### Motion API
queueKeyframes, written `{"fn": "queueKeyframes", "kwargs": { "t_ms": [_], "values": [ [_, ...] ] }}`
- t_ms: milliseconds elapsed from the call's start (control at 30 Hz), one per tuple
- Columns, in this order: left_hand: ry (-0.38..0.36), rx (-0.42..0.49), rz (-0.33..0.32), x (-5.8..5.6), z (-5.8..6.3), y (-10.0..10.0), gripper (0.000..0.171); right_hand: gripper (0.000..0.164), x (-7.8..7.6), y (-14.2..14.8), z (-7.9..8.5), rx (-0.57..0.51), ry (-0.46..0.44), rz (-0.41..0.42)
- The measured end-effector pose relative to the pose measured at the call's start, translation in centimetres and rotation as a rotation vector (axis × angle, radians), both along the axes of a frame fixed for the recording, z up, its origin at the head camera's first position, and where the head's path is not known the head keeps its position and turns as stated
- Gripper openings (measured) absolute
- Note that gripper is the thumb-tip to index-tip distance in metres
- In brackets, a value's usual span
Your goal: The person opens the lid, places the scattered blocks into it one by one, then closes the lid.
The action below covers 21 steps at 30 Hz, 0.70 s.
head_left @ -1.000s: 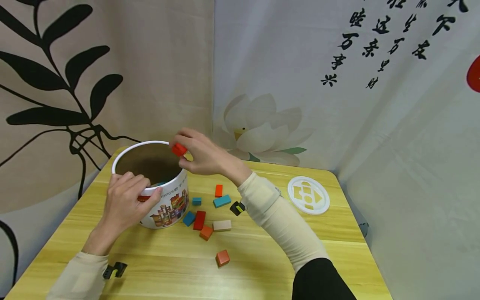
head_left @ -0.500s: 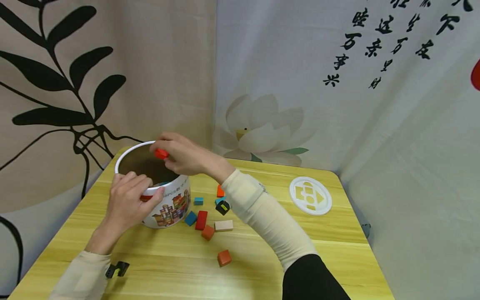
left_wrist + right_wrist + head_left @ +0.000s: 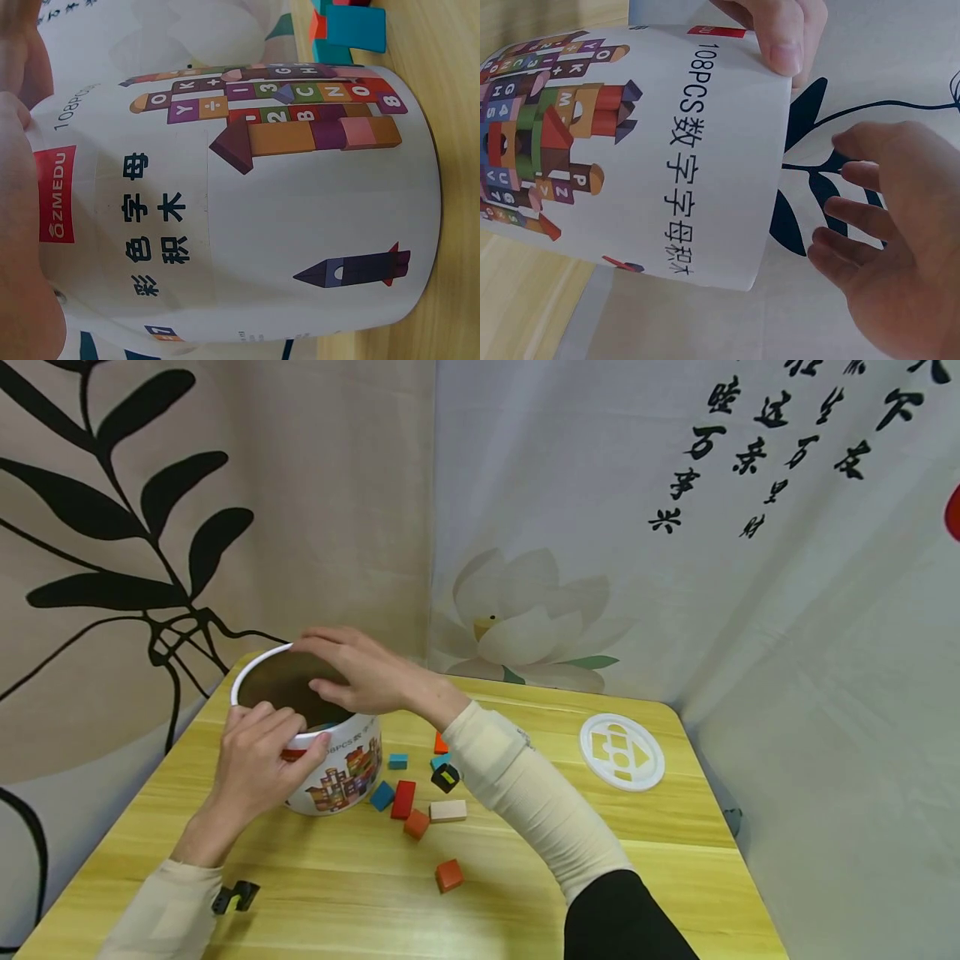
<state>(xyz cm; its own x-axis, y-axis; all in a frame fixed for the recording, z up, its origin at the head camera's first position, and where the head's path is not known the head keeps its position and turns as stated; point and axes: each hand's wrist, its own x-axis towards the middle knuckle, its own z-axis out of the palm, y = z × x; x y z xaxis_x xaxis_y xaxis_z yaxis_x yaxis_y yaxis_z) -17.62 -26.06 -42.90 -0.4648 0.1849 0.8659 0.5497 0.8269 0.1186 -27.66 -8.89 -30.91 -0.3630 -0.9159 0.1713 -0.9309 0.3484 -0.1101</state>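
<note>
A white cylindrical bucket [image 3: 337,772] printed with toy-block pictures stands at the table's left, its top uncovered. My left hand [image 3: 258,760] grips its near rim, fingers over the edge and thumb outside. Over the opening, my right hand [image 3: 367,672] is spread with nothing between thumb and fingers; the right wrist view shows the same hand [image 3: 900,225] with fingers apart beside the rim. Right of the bucket lie a red block [image 3: 402,799], a blue block [image 3: 382,796], an orange cube [image 3: 416,824] and a cream block [image 3: 447,811]. The bucket's contents are mostly hidden.
A second orange cube [image 3: 449,876] lies nearer the front. Behind the others are a small blue block [image 3: 397,762] and an orange-red block [image 3: 441,743], partly covered by the right sleeve. A white round lid [image 3: 622,752] with cut-out shapes lies at the right of the wooden table [image 3: 600,877].
My right hand has moved left over the bucket's opening and let go of a red block, which is now out of sight. The left hand keeps its grip on the rim.
</note>
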Motion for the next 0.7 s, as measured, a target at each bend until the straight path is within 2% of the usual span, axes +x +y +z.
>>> {"fn": "queueKeyframes", "kwargs": {
  "t_ms": [267, 700],
  "values": [
    [-0.006, -0.001, 0.002, 0.1, 0.0, 0.0, 0.046, 0.067, 0.0, 1.2, -0.4, 0.0, -0.006, -0.066],
    [-0.004, -0.001, 0.003, 0.1, 0.1, 0.2, 0.046, 0.077, 0.5, 3.8, -0.7, 0.023, 0.003, -0.134]
  ]
}}
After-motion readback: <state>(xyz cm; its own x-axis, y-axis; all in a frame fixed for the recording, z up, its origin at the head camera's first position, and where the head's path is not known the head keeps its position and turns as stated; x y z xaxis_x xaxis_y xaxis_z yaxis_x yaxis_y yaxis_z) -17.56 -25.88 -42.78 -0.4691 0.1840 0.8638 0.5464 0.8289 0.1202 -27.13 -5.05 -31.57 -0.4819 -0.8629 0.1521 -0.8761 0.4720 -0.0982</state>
